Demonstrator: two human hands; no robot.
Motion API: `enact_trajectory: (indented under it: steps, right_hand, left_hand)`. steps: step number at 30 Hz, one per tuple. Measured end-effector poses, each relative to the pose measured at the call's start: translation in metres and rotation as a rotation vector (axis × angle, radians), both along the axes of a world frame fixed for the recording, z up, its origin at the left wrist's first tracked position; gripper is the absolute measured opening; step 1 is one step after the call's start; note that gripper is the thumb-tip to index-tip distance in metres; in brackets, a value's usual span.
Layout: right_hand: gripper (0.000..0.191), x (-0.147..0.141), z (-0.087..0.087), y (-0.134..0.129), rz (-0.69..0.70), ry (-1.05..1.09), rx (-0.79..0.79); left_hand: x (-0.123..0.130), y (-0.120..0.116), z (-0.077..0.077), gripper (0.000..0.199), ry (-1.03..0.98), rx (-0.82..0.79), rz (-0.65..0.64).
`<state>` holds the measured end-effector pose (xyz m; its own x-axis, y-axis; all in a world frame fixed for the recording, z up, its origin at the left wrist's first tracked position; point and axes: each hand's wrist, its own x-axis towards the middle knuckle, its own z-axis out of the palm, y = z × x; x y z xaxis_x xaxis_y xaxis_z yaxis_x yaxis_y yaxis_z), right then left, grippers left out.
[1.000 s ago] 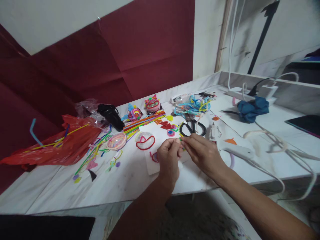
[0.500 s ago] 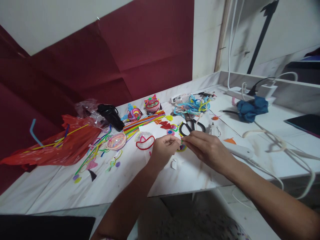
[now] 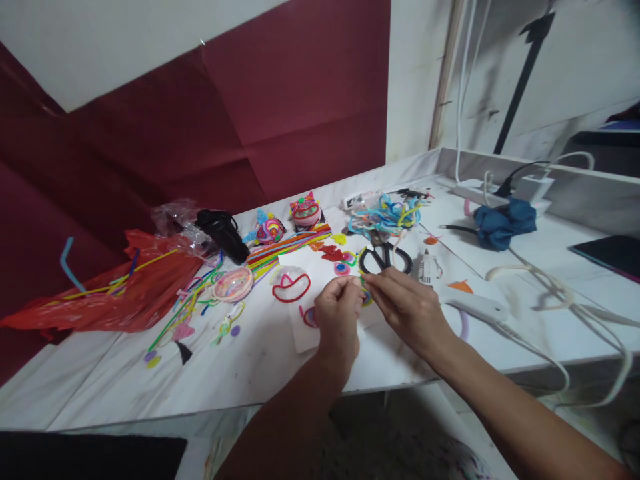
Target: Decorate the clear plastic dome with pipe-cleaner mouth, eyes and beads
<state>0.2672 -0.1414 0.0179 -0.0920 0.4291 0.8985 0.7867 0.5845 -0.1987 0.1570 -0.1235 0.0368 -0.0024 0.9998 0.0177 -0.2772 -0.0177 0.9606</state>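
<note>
My left hand (image 3: 341,313) is closed in a pinch above the white paper (image 3: 305,339). Its fingertips meet those of my right hand (image 3: 407,307), which is pinched shut too. Something small and greenish shows between the fingertips, too small and covered to name. Left of the hands, a red pipe cleaner (image 3: 293,301) outlines a mouth shape over a clear round piece. A small coiled piece (image 3: 311,317) peeks out beside my left hand. Just beyond my right hand lie black-handled scissors (image 3: 385,255).
A white glue gun (image 3: 477,307) and its cord lie at right, near a blue cloth bundle (image 3: 505,223). Pipe cleaners (image 3: 290,245), two decorated balls (image 3: 306,212) and a pink-rimmed round piece (image 3: 233,285) sit further back. A red plastic bag (image 3: 135,293) spreads at left.
My left hand has shifted slightly right and turned more upright, uncovering the coiled piece on the paper. The white scrap below it is now hidden. Both hands stay pinched together.
</note>
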Motion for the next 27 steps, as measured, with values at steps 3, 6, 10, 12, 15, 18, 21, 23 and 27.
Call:
enact_trajectory:
  steps: [3,6,10,12,15,18,21,23,27]
  right_hand:
    - [0.015,0.0,-0.002,0.0,-0.018,-0.014,-0.006]
    - [0.014,0.003,-0.002,0.001,-0.017,-0.036,0.0]
    - [0.013,0.013,0.001,0.003,0.039,-0.13,-0.017]
    - [0.014,0.02,0.003,0.003,0.057,-0.198,-0.04]
    - [0.016,0.027,0.007,0.003,0.09,-0.286,-0.107]
    - [0.017,0.026,0.009,0.003,0.116,-0.259,-0.123]
    - [0.014,0.019,0.006,0.004,0.094,-0.099,-0.057]
    - [0.014,0.014,0.003,0.003,0.068,-0.018,-0.014]
    - [0.013,0.004,-0.002,0.001,0.015,0.015,0.022]
  left_hand:
    - [0.003,-0.002,-0.001,0.019,-0.044,-0.018,0.002]
    - [0.002,-0.003,-0.003,0.019,-0.052,-0.032,-0.026]
    - [-0.009,0.004,0.0,0.021,0.046,-0.058,-0.164]
    - [-0.018,0.012,0.004,0.018,0.135,-0.082,-0.258]
    - [-0.03,0.024,0.011,0.012,0.345,-0.036,-0.365]
    - [-0.034,0.029,0.016,0.011,0.454,0.064,-0.379]
    - [-0.03,0.025,0.015,0.014,0.382,0.08,-0.287]
    - [-0.025,0.02,0.012,0.015,0.303,0.046,-0.222]
    - [-0.014,0.01,0.005,0.017,0.147,0.004,-0.14]
